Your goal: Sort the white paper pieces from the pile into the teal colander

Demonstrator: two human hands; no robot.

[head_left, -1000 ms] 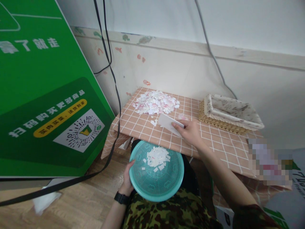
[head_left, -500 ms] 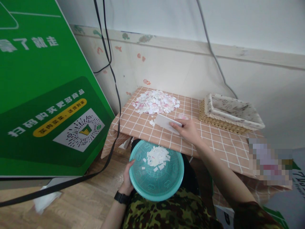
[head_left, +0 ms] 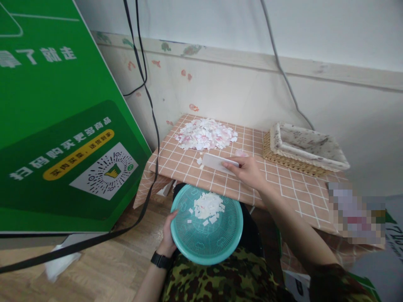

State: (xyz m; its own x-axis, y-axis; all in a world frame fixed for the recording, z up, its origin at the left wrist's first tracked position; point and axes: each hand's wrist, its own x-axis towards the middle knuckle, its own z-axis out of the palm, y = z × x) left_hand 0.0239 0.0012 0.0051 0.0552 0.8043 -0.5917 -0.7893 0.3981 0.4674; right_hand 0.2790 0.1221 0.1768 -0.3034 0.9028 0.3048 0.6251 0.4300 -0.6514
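Observation:
My left hand [head_left: 169,230] grips the left rim of a round teal plastic colander [head_left: 206,247], held against the table's front edge over my lap. Inside it lies a heap of small white paper pieces [head_left: 209,207]. A flat white card [head_left: 215,162] is pinched in my right hand [head_left: 247,170], tilted on the tabletop. Beside the card's left end are a few loose scraps [head_left: 199,161]. Farther back on the table spreads a larger pile of white and pinkish paper scraps [head_left: 204,134].
A brown checked cloth [head_left: 292,188] covers the table. At its right stands a wicker basket [head_left: 292,161] with a patterned lining. A green sign [head_left: 63,105] rises on the left, with a black strap [head_left: 154,126] hanging before it. A pale wall stands behind.
The white card in my right hand has shifted slightly left and tipped more upright, with the scraps at its end nudged left. My left hand and the colander stay put.

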